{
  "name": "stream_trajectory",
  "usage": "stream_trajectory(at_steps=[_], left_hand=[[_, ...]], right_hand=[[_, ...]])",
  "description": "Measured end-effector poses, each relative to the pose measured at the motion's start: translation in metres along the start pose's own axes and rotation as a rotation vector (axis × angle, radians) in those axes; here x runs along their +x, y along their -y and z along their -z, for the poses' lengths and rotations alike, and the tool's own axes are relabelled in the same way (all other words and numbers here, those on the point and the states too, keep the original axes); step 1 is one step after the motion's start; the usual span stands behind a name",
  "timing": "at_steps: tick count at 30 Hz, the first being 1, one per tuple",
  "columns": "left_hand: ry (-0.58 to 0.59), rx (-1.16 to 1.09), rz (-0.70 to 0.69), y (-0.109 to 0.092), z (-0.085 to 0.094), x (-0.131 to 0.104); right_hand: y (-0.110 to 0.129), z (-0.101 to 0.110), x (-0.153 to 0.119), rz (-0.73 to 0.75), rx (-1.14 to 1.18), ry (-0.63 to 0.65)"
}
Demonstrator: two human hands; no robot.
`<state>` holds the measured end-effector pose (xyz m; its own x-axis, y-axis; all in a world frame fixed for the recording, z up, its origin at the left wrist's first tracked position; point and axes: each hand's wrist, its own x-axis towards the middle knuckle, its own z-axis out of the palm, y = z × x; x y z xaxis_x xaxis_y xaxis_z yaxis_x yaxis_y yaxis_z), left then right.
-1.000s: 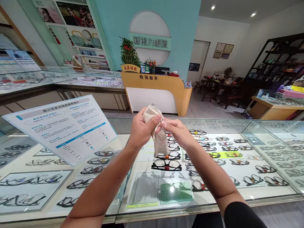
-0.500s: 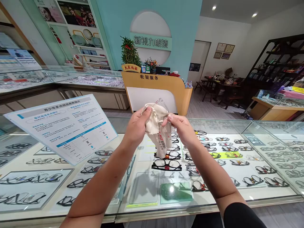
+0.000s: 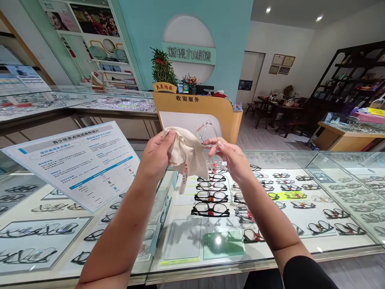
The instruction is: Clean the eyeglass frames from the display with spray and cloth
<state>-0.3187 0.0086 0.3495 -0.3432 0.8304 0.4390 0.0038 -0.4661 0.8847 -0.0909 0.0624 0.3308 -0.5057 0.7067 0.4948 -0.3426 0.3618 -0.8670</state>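
My left hand (image 3: 159,150) is closed on a cream cleaning cloth (image 3: 189,148) with a zigzag edge and red print, and the cloth hangs down over the glass. Fingers of my right hand (image 3: 233,156) pinch a pair of clear-framed eyeglasses (image 3: 207,134). One lens stands up above the fingers; the other part hangs below them, over the display. The cloth's right side lies close to the upper lens; whether they touch I cannot tell. Both hands are held above the glass display case (image 3: 186,269).
Rows of eyeglasses (image 3: 210,209) lie inside the case under the glass. A printed sheet (image 3: 75,164) stands tilted at the left. A green card (image 3: 224,245) lies near the front. Beyond the case are a wooden cashier counter (image 3: 231,116) and a potted plant (image 3: 162,68).
My left hand has moved left, drawing the cloth off the eyeglasses. The upper lens, covered in part before, now shows in full. My right hand keeps hold of the frame.
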Motion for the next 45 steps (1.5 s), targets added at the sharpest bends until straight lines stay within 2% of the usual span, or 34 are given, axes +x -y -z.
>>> stream_trajectory(at_steps=[2,5,8,12,15,17,19,21,23,26,28,31,33,37,45], left_hand=[[0.043,0.093,0.001,-0.005,0.007,0.002],[0.148,0.364,-0.051,-0.012,0.021,0.005],[0.314,0.643,-0.071,-0.013,0.038,0.009],[0.563,0.924,-0.03,0.001,0.06,0.017],[0.6,1.193,0.141,0.013,0.066,0.023],[0.567,1.359,0.314,0.015,0.064,0.025],[0.535,1.445,0.381,0.011,0.057,0.022],[0.512,1.445,0.291,0.004,0.048,0.016],[0.456,1.388,0.096,-0.004,0.039,0.008],[0.309,1.289,-0.21,-0.013,0.027,-0.004],[0.237,1.207,-0.371,-0.017,0.021,-0.012],[0.265,1.025,-0.549,-0.026,0.015,-0.023],[0.337,0.922,-0.605,-0.031,0.012,-0.03],[0.43,0.841,-0.623,-0.036,0.009,-0.036],[0.439,0.777,-0.694,-0.033,0.009,-0.031]], right_hand=[[0.001,0.0,0.0,0.0,0.017,0.003],[0.005,-0.002,-0.001,-0.038,0.042,0.0],[0.01,-0.003,-0.001,-0.082,0.065,0.012],[0.014,-0.003,-0.001,-0.1,0.104,0.025],[0.016,-0.003,-0.002,-0.094,0.121,0.031],[0.017,-0.002,-0.002,-0.096,0.128,0.031],[0.018,-0.002,-0.002,-0.106,0.128,0.034],[0.019,-0.001,-0.002,-0.119,0.12,0.05],[0.02,0.002,-0.002,-0.133,0.109,0.084],[0.021,0.008,-0.002,-0.167,0.101,0.156],[0.022,0.011,-0.002,-0.207,0.109,0.2],[0.022,0.015,-0.001,-0.269,0.152,0.243],[0.022,0.017,-0.001,-0.291,0.172,0.283],[0.023,0.02,-0.001,-0.336,0.15,0.401],[0.027,0.021,-0.003,-0.323,0.034,0.473]])
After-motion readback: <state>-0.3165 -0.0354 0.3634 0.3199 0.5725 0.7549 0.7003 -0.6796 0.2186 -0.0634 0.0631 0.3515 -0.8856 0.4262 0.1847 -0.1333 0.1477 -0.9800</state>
